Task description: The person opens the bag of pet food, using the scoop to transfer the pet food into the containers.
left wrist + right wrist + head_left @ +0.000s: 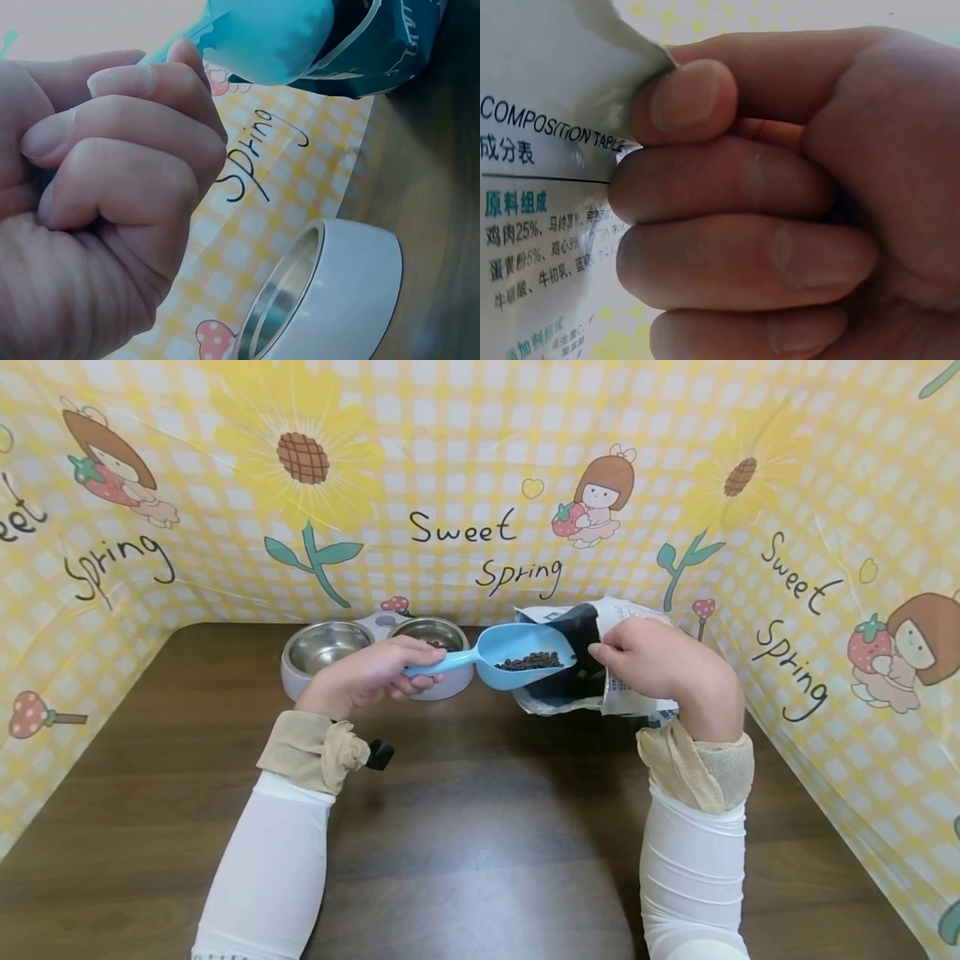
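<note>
My left hand (375, 675) grips the handle of a light blue scoop (517, 639), which holds a small heap of dark brown kibble (531, 662). The scoop's front edge is at the mouth of a white and dark food bag (637, 693). Curled fingers (135, 142) of that hand show in the left wrist view, with the scoop (270, 37) beyond them. With thumb and fingers my right hand (671, 668) pinches the edge of the bag. Up close in the right wrist view, the hand (780, 187) holds the printed bag wall (540, 90).
A double feeder with two metal bowls stands at the back of the brown table (465, 827); the left bowl (330, 647) shows bare metal, and the right bowl (431, 633) is partly behind my left hand and the scoop. A patterned cloth (480, 468) rises behind and at the sides.
</note>
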### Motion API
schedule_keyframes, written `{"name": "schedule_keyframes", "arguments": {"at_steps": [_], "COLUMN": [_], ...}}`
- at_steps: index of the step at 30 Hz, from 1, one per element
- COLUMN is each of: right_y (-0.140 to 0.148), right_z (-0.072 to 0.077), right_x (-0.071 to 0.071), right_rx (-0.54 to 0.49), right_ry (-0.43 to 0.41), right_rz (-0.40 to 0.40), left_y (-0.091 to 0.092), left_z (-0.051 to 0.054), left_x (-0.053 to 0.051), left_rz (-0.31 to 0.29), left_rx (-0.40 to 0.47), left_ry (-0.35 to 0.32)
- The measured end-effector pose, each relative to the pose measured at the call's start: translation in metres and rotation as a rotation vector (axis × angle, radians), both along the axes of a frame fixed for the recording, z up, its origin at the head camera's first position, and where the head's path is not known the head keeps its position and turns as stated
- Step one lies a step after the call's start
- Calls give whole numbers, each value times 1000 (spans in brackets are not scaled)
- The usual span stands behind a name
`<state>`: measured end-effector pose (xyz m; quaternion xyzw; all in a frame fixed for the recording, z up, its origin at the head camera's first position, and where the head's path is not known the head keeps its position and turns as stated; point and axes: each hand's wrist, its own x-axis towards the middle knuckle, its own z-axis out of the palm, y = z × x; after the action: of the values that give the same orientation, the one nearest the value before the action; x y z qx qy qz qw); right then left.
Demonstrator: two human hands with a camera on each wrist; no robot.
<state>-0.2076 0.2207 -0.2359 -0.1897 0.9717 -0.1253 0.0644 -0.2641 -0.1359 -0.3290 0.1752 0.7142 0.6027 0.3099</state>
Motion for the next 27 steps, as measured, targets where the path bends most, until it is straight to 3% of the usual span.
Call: {"name": "schedule_keyframes", "arguments": {"at_steps": [8, 20, 27], "right_y": [-1, -2, -2], "right_z": [-1, 1, 0], "right_x": [0, 1, 1], "right_rx": [8, 21, 15], "right_ry": [4, 15, 23], "right_rz": [0, 7, 5], "left_y": [-19, -66, -99], "left_z": [5, 8, 7], "left_x": [5, 8, 10], "left_rz": [7, -26, 58], "left_rx": [-6, 41, 45], "left_ry": [9, 44, 42]}}
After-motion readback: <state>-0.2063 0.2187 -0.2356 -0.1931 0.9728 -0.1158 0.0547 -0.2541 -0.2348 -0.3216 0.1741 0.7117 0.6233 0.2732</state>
